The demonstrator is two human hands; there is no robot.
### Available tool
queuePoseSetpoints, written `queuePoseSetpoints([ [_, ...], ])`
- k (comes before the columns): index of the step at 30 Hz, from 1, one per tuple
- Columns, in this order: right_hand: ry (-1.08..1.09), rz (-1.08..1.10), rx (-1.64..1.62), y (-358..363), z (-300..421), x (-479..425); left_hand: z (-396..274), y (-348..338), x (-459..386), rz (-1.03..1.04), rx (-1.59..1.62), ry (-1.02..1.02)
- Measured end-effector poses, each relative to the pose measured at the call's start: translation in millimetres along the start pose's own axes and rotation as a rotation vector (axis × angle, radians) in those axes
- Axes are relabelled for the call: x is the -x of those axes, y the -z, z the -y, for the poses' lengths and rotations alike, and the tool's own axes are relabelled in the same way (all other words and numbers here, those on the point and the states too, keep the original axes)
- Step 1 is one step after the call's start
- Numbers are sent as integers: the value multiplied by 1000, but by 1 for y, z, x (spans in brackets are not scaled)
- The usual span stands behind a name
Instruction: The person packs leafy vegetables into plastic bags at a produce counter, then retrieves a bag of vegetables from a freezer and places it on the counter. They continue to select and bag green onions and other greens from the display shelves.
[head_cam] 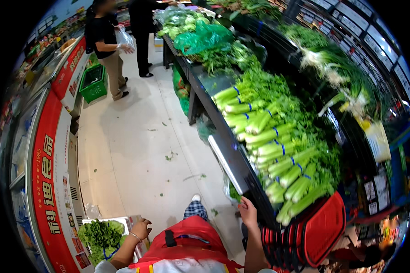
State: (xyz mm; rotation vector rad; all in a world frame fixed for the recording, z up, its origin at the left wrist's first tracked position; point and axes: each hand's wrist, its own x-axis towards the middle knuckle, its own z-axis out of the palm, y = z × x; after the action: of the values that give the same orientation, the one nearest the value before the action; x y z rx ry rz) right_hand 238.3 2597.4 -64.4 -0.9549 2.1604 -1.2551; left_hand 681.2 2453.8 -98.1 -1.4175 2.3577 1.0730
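My left hand (141, 229), with a bracelet at the wrist, is half curled with nothing in it, beside a white foam box (125, 221). Leafy lettuce (97, 237) with a blue tie lies on that box. My right hand (248, 211) has its fingers bent near the front edge of the black vegetable stand (222, 136). A bit of green leaf shows just past its fingertips; whether the fingers touch it I cannot tell. Bunches of celery (276, 136) with blue bands lie in rows on the stand. Over my front is a red apron (188, 239).
Red shopping baskets (323, 232) are stacked at the stand's near end. Freezer cabinets (49, 150) line the left side. Two people stand up the aisle, one holding a plastic bag (125, 37), near a green crate (94, 83). Leaf scraps (171, 157) lie on the tiled floor.
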Motion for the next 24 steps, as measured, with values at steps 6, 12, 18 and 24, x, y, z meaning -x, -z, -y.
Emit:
queuePoseSetpoints([
  [6,-140,47,-111,-33,57,-129,-15,48,-76,-73,-77,44],
  [12,-32,243,-158,-70,77,-249,-50,109,-147,-232,130,84],
  [18,31,337,-199,-127,114,-350,-26,139,-189,-228,236,230],
  [24,41,285,-271,-186,181,-450,29,235,-301,-300,273,226],
])
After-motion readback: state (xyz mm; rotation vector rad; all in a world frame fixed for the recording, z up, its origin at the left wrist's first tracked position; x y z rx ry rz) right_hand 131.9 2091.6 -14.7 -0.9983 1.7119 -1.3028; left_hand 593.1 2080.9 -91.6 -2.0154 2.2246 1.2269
